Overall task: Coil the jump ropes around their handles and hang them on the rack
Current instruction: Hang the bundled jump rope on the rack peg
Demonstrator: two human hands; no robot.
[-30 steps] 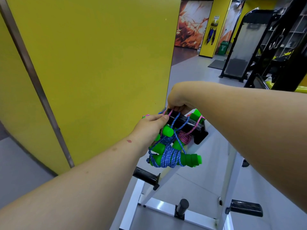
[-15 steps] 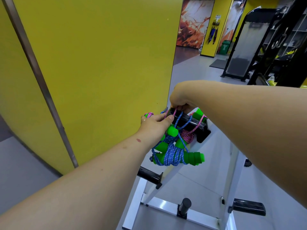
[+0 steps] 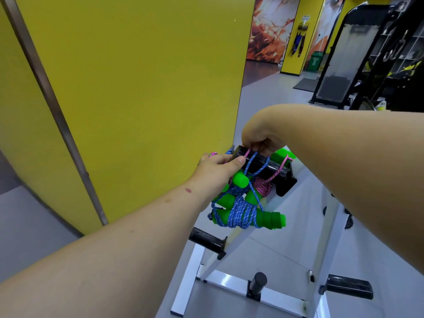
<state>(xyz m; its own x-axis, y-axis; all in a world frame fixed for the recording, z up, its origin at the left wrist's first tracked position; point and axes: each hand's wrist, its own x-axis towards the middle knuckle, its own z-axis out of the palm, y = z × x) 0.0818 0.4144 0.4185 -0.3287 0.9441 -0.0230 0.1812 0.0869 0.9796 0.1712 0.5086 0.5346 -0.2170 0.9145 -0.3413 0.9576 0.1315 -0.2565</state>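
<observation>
A blue jump rope [image 3: 243,212] is coiled round its green handles and hangs by loops from the top black peg [image 3: 263,165] of the white rack [image 3: 231,244]. A pink coiled rope [image 3: 262,188] with green handles hangs behind it on the same peg. My left hand [image 3: 219,171] holds a pink strand at the peg's near end, thumb against the peg. My right hand [image 3: 261,143] reaches over from above, and its fingers pinch the pink and blue loops on top of the peg.
A yellow wall panel [image 3: 137,88] with a metal strip stands close on the left. More black pegs [image 3: 206,241] stick out lower on the rack. Gym machines [image 3: 344,65] stand at the back right across the grey floor.
The view has shifted slightly. Both hands stay at the top peg, and my right-hand fingers have worked a little further along the loops.
</observation>
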